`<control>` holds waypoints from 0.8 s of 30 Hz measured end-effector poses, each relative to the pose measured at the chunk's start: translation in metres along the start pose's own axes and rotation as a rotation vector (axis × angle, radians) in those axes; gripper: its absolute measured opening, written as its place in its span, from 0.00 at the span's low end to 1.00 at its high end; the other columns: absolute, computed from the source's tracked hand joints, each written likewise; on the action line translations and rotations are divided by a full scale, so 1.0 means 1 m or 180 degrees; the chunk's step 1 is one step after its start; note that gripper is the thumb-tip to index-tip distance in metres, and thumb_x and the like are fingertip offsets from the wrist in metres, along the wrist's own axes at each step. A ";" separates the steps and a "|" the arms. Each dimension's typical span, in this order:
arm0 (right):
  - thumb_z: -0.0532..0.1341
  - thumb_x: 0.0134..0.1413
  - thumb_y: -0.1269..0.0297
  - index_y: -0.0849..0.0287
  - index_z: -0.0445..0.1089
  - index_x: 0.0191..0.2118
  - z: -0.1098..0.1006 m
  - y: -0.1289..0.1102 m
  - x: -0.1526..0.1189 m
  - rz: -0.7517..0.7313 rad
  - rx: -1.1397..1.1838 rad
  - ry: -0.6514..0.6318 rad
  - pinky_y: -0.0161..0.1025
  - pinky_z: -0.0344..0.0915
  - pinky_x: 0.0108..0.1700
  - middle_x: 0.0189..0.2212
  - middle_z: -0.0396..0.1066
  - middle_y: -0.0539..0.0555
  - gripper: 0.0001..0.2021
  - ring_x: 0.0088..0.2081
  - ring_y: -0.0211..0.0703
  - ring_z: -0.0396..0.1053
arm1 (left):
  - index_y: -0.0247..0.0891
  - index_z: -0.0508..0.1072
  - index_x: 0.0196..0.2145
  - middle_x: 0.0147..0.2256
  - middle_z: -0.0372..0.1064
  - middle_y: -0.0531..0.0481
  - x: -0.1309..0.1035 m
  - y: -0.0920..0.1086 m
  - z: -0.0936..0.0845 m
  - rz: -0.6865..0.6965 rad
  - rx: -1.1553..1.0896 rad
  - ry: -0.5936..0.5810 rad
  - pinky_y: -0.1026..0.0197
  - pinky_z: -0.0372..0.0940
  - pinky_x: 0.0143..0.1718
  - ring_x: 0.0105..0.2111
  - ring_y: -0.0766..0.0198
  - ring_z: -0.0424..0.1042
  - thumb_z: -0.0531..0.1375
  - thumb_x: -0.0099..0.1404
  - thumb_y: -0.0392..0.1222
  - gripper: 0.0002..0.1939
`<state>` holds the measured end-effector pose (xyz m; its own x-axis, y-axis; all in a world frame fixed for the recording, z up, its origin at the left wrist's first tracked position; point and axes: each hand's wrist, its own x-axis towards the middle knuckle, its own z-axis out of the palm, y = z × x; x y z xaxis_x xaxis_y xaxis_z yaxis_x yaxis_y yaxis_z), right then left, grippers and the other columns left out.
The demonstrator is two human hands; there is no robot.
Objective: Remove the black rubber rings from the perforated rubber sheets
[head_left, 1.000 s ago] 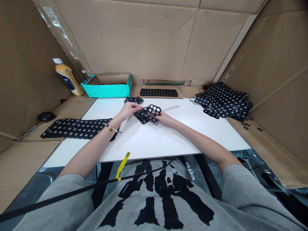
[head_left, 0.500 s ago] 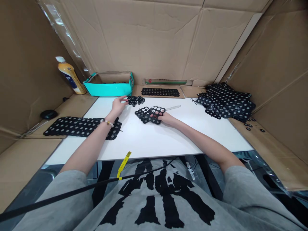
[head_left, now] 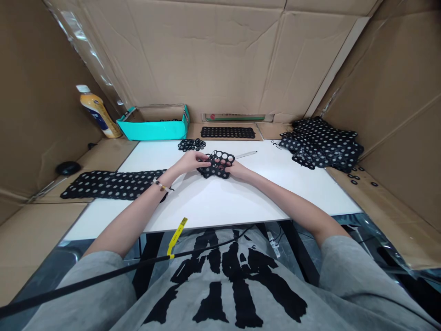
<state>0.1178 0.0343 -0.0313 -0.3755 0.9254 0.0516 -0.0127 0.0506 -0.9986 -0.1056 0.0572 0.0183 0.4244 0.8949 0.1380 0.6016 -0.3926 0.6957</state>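
Over the middle of the white table (head_left: 213,207), my right hand (head_left: 239,170) grips a black perforated sheet (head_left: 217,171) with round holes, some large and see-through. My left hand (head_left: 193,163) is at the sheet's left edge, thumb and fingers closed on it. Just behind lies a small pile of black rings (head_left: 191,145). A pale, pen-like tool (head_left: 246,154) with a dark tip lies beyond my right hand. Under my left forearm rests a longer black sheet with grey dots (head_left: 110,184), partly covered by the wrist.
At the back left stands a turquoise-sided open box (head_left: 153,130) with black rings inside, beside an orange drink bottle (head_left: 98,112). Another dotted sheet (head_left: 228,132) lies at the back. Stacked dotted sheets (head_left: 322,142) fill the right rear, with loose rings (head_left: 353,177) nearby. Cardboard walls surround the table.
My left hand has moved from the ring pile right and nearer to the perforated sheet, and now closes on its left edge. My right hand keeps its hold in nearly the same place.
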 end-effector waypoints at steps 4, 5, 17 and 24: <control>0.56 0.31 0.76 0.58 0.66 0.31 0.003 -0.002 0.000 0.0114 0.0216 -0.0084 0.46 0.65 0.52 0.34 0.76 0.51 0.14 0.42 0.45 0.70 | 0.37 0.81 0.34 0.32 0.77 0.46 0.001 -0.006 -0.012 -0.0324 -0.0452 -0.0261 0.58 0.66 0.34 0.31 0.58 0.72 0.71 0.43 0.52 0.21; 0.56 0.32 0.76 0.58 0.65 0.31 0.004 -0.002 0.000 0.0153 0.0290 -0.0097 0.46 0.66 0.52 0.34 0.76 0.51 0.14 0.42 0.44 0.70 | 0.37 0.81 0.34 0.30 0.77 0.46 0.002 -0.009 -0.015 -0.0374 -0.0550 -0.0300 0.58 0.65 0.33 0.30 0.59 0.71 0.72 0.43 0.52 0.22; 0.55 0.28 0.75 0.58 0.64 0.27 0.002 -0.005 -0.005 0.0217 0.0409 -0.0126 0.42 0.66 0.47 0.29 0.75 0.49 0.12 0.36 0.43 0.70 | 0.35 0.80 0.28 0.30 0.77 0.44 0.013 -0.072 -0.044 -0.0942 -0.0202 0.1863 0.60 0.63 0.36 0.33 0.56 0.72 0.66 0.48 0.47 0.13; 0.54 0.30 0.76 0.57 0.62 0.31 0.002 -0.005 -0.006 0.0326 0.0369 -0.0067 0.44 0.65 0.49 0.29 0.75 0.49 0.15 0.38 0.44 0.71 | 0.34 0.76 0.51 0.37 0.78 0.45 0.016 -0.066 -0.039 -0.0599 0.0015 0.1780 0.60 0.63 0.44 0.37 0.57 0.72 0.65 0.50 0.46 0.30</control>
<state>0.1188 0.0275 -0.0268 -0.3995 0.9154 -0.0495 -0.0798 -0.0885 -0.9929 -0.1645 0.1055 0.0021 -0.1103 0.9248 0.3641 0.6354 -0.2161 0.7413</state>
